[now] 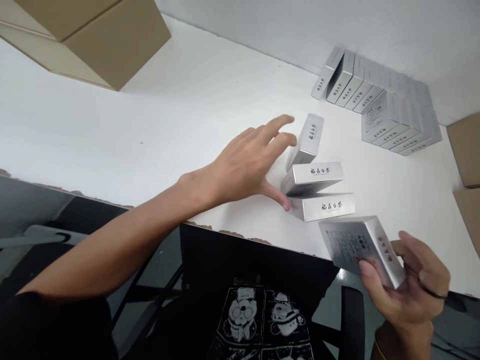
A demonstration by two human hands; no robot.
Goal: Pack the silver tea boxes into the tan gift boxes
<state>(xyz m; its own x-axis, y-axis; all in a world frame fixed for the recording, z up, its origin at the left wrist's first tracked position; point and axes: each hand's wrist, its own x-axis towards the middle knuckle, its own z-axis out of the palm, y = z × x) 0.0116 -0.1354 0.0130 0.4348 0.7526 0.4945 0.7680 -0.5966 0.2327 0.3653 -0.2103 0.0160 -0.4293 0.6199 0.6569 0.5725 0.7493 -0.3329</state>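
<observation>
Head view. Landmark: the trio of silver Fuding white tea cartons (pixel 318 172) standing on edge on the white tabletop (pixel 180 120), narrow labelled sides uppermost; the farthest is angled away from the other two. Left of the trio, the left hand (pixel 243 165) is spread and grasps nothing, its opening apparently sized to span the row; whether the thumb touches the nearest carton cannot be told. Right of the trio and nearer the person, the right hand (pixel 416 292) grips the held carton (pixel 352 245), thumb on its broad printed face and fingers behind, presumably because its thinness suits one hand. Beyond the trio, to the right, packed carton rows (pixel 401 125) stand close together, probably for mutual support. Far left beyond the trio sits a brown cardboard box (pixel 120 42).
</observation>
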